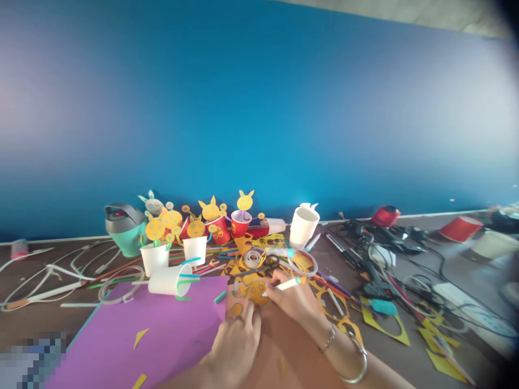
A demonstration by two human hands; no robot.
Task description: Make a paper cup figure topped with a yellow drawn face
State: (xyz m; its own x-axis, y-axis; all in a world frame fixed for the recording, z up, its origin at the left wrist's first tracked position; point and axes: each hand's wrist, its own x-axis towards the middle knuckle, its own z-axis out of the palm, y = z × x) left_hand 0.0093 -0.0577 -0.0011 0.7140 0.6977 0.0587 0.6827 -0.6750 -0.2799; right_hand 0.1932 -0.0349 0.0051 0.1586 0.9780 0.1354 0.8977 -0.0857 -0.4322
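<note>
In my right hand (294,297) is a white marker (288,284) with a teal end, its tip against a yellow paper animal face (257,290). The face has drawn round features and lies on an orange-brown sheet (279,346). My left hand (239,340) rests on that sheet, fingers stretched out, fingertips at the lower edge of the face. A small yellow paper disc (237,309) lies just left of those fingertips. Under and beside the sheet is a purple sheet (162,329) with yellow scraps on it.
White cups (155,260) and red cups (240,222) with paper animal faces stand along the blue wall. One white cup (167,281) lies on its side. Tape (253,258), cut yellow paper (357,335), cables, a power strip (474,310) and a teal-grey jug-like container (126,232) surround the hands.
</note>
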